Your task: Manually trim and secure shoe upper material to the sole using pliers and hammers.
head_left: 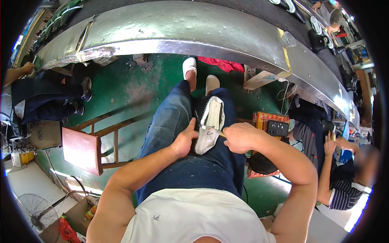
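Across my thighs lies a shoe upper [206,142], its pale underside up and a black toothed edge showing along its left side. My left hand [185,141] grips the shoe's left side, the thumb pointing away from me along the edge. My right hand [242,137] is closed round a slim hand tool [216,132] with a yellowish shaft and a metal end. That end rests over the middle of the pale underside. Its exact kind is too small to make out, and the grip hides its handle.
A metal-edged workbench [174,28] curves across the front. On my left stands a wooden stool [81,150]; on my right, a phone [278,128] lies on a red patterned box [263,117]. Co-workers sit at both sides. A fan [36,214] stands lower left.
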`<control>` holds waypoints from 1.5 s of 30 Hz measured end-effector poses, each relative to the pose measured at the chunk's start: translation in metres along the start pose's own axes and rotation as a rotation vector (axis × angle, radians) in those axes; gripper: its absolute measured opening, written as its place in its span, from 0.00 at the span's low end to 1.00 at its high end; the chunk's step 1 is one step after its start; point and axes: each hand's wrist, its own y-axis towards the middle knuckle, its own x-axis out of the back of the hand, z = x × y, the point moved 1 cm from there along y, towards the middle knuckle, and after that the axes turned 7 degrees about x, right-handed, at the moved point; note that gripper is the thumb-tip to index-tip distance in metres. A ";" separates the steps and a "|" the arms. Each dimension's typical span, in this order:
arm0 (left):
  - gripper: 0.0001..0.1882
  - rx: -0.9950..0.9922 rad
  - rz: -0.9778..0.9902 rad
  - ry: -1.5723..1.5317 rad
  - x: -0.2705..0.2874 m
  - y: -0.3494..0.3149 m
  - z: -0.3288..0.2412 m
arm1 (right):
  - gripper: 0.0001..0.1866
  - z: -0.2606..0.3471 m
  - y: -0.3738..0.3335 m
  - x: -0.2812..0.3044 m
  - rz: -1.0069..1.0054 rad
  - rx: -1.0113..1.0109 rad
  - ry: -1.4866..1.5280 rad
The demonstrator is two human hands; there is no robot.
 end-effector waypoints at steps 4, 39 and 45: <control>0.39 0.143 -0.196 -0.451 -0.014 0.003 -0.023 | 0.17 -0.020 0.024 -0.044 -0.251 0.112 0.094; 0.31 -0.157 -0.172 1.119 -0.002 0.018 -0.045 | 0.16 -0.109 0.021 -0.068 -0.244 -0.002 0.811; 0.31 -0.042 -0.047 1.123 -0.010 0.016 -0.065 | 0.24 -0.077 0.074 -0.065 -0.806 0.028 0.283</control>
